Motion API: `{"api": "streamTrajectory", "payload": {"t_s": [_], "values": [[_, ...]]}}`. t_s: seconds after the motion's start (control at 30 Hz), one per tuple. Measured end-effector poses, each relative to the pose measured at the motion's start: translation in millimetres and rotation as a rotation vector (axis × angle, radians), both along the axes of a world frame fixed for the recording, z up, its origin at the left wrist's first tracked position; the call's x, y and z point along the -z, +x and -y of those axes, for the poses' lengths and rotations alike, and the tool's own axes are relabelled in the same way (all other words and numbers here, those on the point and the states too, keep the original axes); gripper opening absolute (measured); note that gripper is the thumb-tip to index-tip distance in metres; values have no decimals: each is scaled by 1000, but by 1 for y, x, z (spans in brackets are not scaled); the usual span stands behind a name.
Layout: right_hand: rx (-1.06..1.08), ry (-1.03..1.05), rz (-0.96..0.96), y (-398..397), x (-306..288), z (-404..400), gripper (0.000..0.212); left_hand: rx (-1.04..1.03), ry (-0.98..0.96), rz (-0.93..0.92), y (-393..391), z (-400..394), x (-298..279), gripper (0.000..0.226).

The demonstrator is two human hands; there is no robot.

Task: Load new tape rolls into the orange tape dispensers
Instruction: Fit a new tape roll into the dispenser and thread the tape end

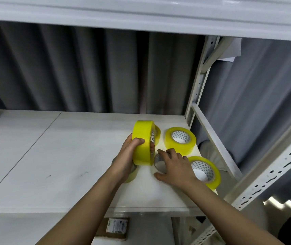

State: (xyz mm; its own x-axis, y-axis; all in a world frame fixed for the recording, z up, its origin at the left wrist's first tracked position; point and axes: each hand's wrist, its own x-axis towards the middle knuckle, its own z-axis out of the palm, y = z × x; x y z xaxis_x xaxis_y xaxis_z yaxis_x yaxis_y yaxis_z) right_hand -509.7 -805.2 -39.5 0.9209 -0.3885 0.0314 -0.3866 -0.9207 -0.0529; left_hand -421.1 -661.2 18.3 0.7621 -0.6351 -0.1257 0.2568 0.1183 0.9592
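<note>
Left hand [129, 152] grips upright yellow tape roll [142, 142] above shelf [52, 156]

Tape rolls [180, 140] on shelf [70, 156], right end

- A white shelf board [56, 156] with a seam running across it.
- A grey pleated curtain [81, 68] behind the shelf.
- A white perforated metal upright [272, 174] at the right.
- A cardboard box [113, 228] with a white label, below the shelf.
</note>
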Motion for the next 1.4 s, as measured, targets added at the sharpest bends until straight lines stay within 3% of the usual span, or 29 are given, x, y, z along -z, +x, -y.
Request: {"api": "streamTrajectory", "payload": {"t_s": [0.3, 0.47, 0.53, 0.63, 0.7, 0.77, 0.83, 0.97, 1.23, 1.4], "values": [[22, -135, -18, -2, 17, 2, 81, -11, 25, -52, -6, -1, -3, 23], [6, -146, 83, -4, 17, -1, 83, 33, 14, 167, -11, -3, -5, 16], [16, -88, 219, -5, 10, -2, 73, 52, 3, 278, -16, -7, -7, 31], [45, 276, 592, -3, -10, -2, 41, 46, 9, 435, -22, -9, -4, 30], [62, 816, 760, -1, -28, -4, 23, 34, 0, 499, -26, -9, -2, 42], [109, 1311, 754, -1, -47, -11, 27, 27, -2, 544, -31, -8, 0, 50], [124, 1601, 685, -2, -56, -17, 42, 9, 8, 580, -38, -8, -1, 47], [112, 1808, 604, -11, -67, -24, 48, -18, 32, 674, -46, -8, -4, 43], [-40, 1999, 458, -22, -79, -17, 68, -84, 159, 803, -56, -8, 2, 47], [-135, 1956, 377, -24, -73, -10, 54, -85, 194, 834, -61, -10, 8, 45]]}}
